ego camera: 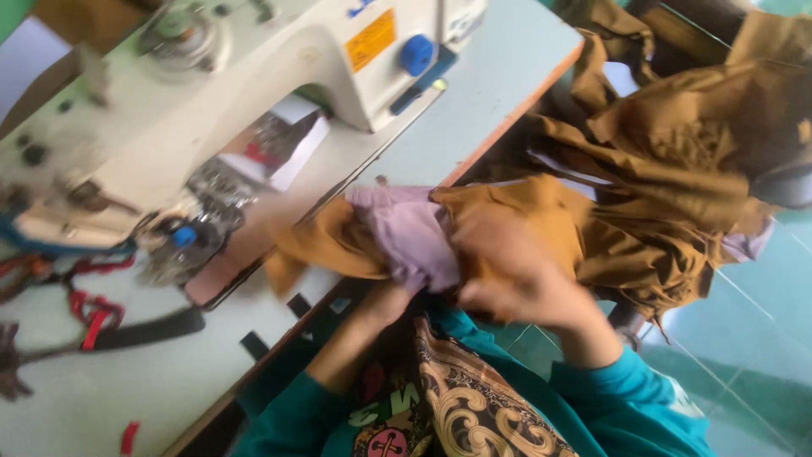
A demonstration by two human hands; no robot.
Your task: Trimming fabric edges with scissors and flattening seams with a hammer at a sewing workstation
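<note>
My right hand [516, 271] is closed on a bunch of mustard-brown fabric [541, 216] with a lilac lining piece [410, 233], at the table's edge. My left hand [385, 296] is under the cloth, its grip hidden. The cream sewing machine [211, 93] stands beyond on the pale table [499, 76], more brown cloth [702, 144] heaped right.
</note>
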